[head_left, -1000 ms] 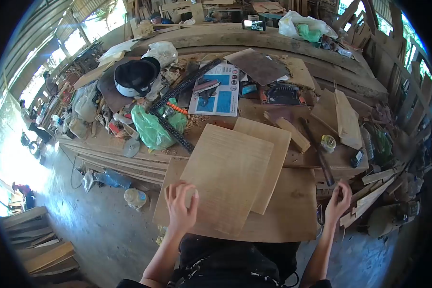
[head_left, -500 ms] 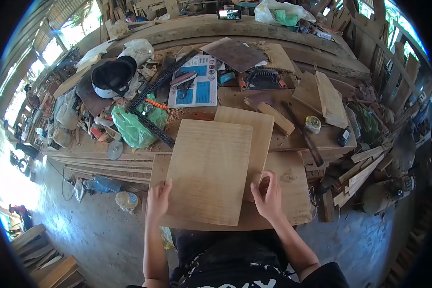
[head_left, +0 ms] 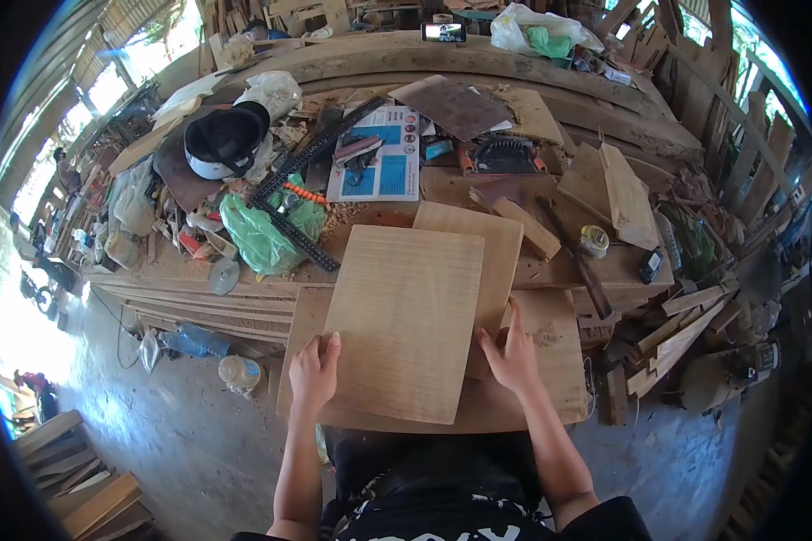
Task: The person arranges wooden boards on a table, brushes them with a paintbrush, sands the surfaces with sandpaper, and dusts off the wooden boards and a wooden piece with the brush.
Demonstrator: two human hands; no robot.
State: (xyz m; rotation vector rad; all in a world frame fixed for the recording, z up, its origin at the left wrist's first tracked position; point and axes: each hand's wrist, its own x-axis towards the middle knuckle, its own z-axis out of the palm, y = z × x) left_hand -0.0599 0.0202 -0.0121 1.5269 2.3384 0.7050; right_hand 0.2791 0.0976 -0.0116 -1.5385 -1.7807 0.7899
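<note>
A pale rectangular board (head_left: 406, 325) lies tilted slightly over a second board (head_left: 496, 248), whose top and right side show behind it. Both overlap a wider plank (head_left: 550, 361) at the bench's front. My left hand (head_left: 314, 370) is closed at the top board's lower left edge, thumb over the wood and fingers curled. At the right, my right hand (head_left: 514, 361) has its index finger stretched up beside the second board's right edge. Its thumb is apart, close to the top board's right edge; the other fingers are partly hidden.
On the cluttered bench (head_left: 388, 275) are a black square ruler (head_left: 293, 236), a green bag (head_left: 253, 239), a cap (head_left: 221, 144), a printed sheet (head_left: 397, 176), a sander-like tool (head_left: 503, 156), a wooden block (head_left: 528, 230), a tape roll (head_left: 594, 240) and a long dark tool (head_left: 579, 261).
The view has shifted, moving the scene slightly right. My right index finger has straightened from a curl and points up. My left hand sits slightly closer in on the top board's edge.
</note>
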